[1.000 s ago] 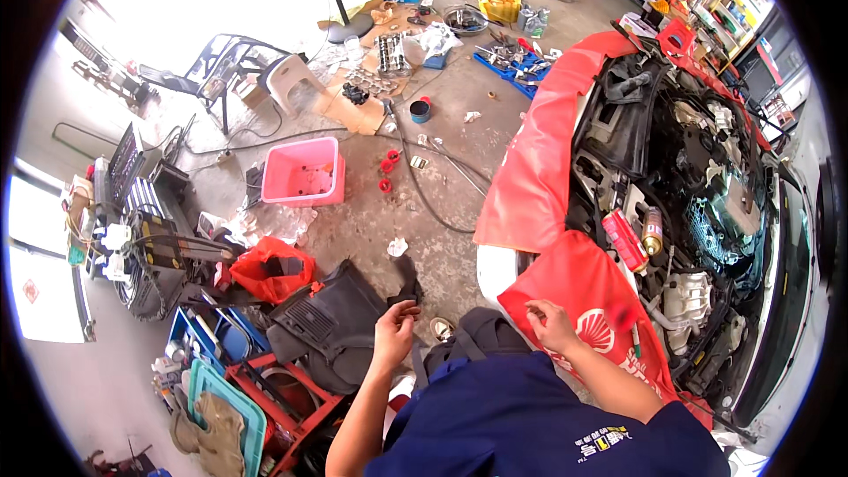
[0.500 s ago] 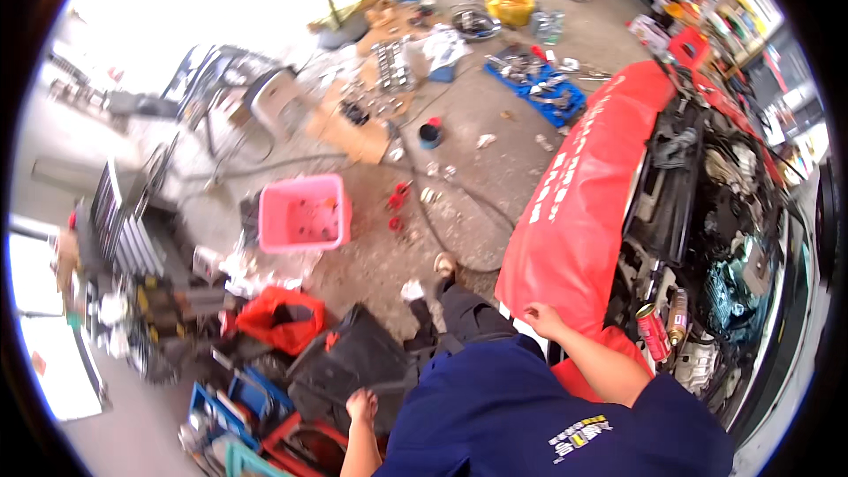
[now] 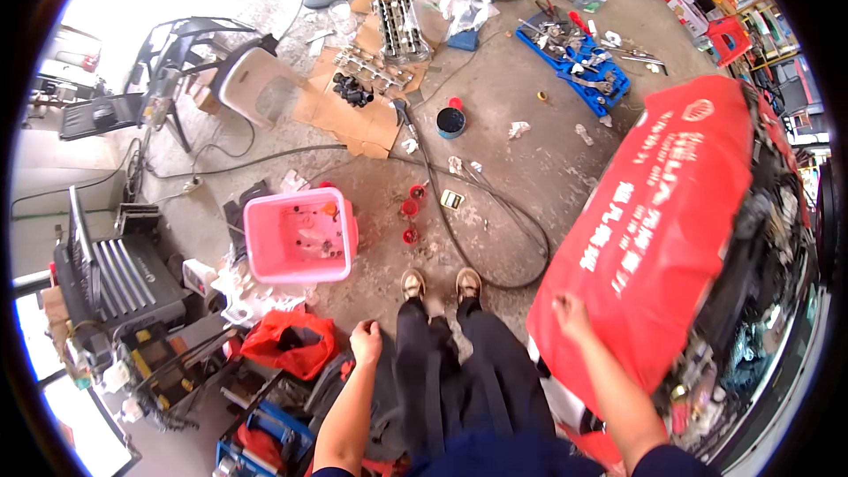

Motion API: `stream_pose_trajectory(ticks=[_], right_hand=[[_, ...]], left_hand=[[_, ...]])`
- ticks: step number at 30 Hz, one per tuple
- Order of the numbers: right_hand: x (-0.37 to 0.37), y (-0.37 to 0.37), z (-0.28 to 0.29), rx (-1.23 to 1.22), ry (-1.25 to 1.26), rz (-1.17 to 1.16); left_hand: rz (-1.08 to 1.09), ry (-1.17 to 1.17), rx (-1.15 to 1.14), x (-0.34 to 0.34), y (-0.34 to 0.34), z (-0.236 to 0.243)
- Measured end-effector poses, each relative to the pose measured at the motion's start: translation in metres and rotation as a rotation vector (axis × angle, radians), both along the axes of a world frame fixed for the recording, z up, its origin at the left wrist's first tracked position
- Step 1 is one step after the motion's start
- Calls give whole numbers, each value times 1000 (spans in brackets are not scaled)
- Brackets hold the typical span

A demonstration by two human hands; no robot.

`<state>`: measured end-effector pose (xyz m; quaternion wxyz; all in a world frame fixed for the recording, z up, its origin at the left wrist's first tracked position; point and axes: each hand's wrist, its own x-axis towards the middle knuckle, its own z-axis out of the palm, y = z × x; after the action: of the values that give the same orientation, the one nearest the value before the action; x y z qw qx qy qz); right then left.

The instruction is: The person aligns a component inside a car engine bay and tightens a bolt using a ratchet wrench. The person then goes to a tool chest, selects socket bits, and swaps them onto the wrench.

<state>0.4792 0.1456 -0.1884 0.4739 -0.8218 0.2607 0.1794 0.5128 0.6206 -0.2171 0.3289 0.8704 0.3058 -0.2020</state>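
My left hand (image 3: 365, 343) hangs loosely curled beside my left leg, with nothing visible in it. The red bag (image 3: 290, 342) is nearest to that hand, just to its left. My right hand (image 3: 572, 316) is half-bent with its fingers a little apart, and I see nothing held in it. It hovers over or lightly against the lower left edge of the red fender cover (image 3: 645, 221); whether they touch I cannot tell. The cover drapes over the front of a car whose engine bay (image 3: 751, 256) lies exposed at the right.
A pink tub (image 3: 300, 276) with small parts stands left of my feet. A black hose (image 3: 442, 221) loops across the floor ahead. Farther off are a blue tool tray (image 3: 565, 62), a dark round container (image 3: 450, 123), cardboard (image 3: 344, 128) with metal parts, and a plastic chair (image 3: 261, 84).
My view has swung, so both shoes now stand side by side below me. My left hand has come up and forward; my right hand remains by the red cover's edge.
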Motion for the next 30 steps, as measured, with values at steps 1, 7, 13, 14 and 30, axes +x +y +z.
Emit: stream_pose_trajectory(ticks=[1, 7, 13, 14, 30], right_hand=[[2, 25, -6, 54, 81, -32], [-24, 107, -184, 330, 291, -332], [-67, 82, -248, 146, 345, -409], [-74, 83, -246, 142, 369, -419], [-118, 174, 31, 207, 122, -530]], left_hand=[[-83, 13, 8, 30, -4, -38], [-142, 191, 196, 129, -35, -391], [196, 108, 589, 140, -113, -542], [181, 131, 591, 128, -106, -551], [-432, 109, -650, 50, -156, -114]])
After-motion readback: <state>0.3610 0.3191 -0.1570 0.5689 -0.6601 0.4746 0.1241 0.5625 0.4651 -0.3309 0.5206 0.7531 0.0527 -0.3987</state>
